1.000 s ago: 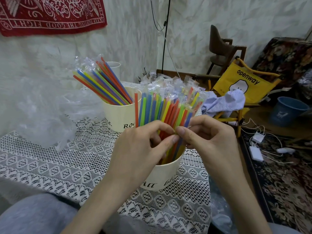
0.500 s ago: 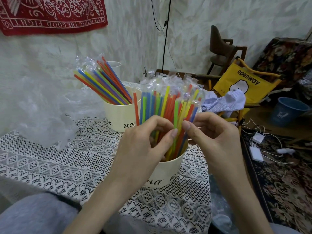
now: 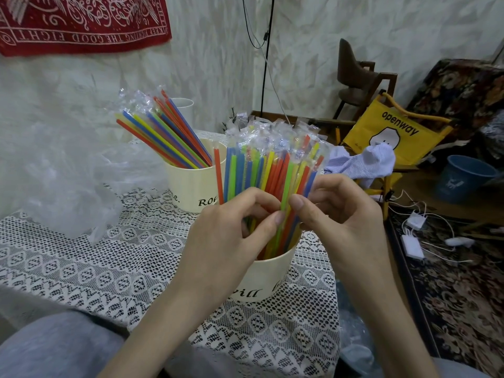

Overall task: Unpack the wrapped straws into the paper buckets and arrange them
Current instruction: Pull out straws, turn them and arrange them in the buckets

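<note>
Gripping: wrapped straws (image 3: pixel 268 170) are pinched between curled left hand (image 3: pixel 231 233) and right hand (image 3: pixel 341 214) | straws are stood upright in near paper bucket (image 3: pixel 268 279) | far bucket (image 3: pixel 188 189) is filled behind | both are set on lace-covered desk (image 3: pixel 109 271).

Illumination is soft, even and moderately bright; shadows are faint. Focus is sharp at centre. Wide-angle distortion bends the frame edges. Clear wrappers (image 3: pixel 272 132) show small glints.
</note>
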